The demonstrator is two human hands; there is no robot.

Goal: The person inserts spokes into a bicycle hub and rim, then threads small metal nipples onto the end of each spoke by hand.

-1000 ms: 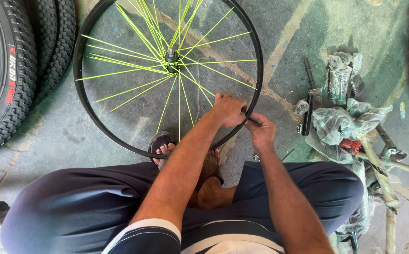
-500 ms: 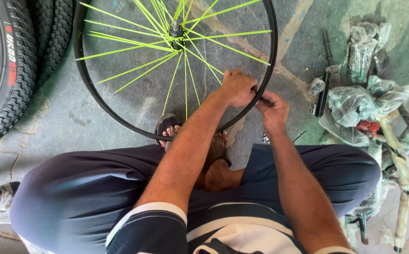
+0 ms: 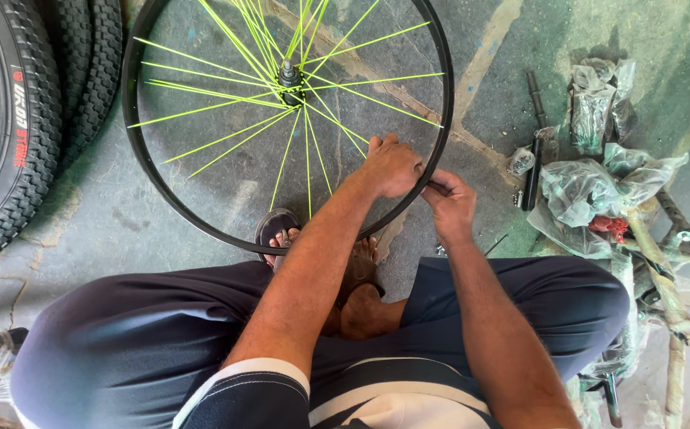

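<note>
Floor: rough grey-green concrete floor with pale cracks, carrying everything; the person sits on it with legs folded, sandalled feet just below the rim.
Tyres: knobby black tyres stand well out to the left of both hands, apart from the wheel.
Wheel: a black bicycle wheel rim with bright yellow-green spokes stands before the person, its lower arc just beside the toes; the hub lies up and to the left of the grip.
Wrapped parts: a heap of frame parts in clear plastic wrapping lies to the right of the hands, near but not touching them; a dark slim tool lies at its edge.
Left hand: the left hand is closed over the lower right stretch of the rim, knuckles up, just inside the hoop where the spokes end.
Right hand: the right hand sits just outside the rim, touching the left hand's side, fingers pinched on a small dark thing at the rim; I cannot tell what kind of thing it is.
Key relation: the rim runs between the two hands, its arc passing from upper right to lower left there; the spokes' long axes point from the grip up-left toward the hub. The left hand is the nearer to the spokes, the right hand to the rim's outer face.
</note>
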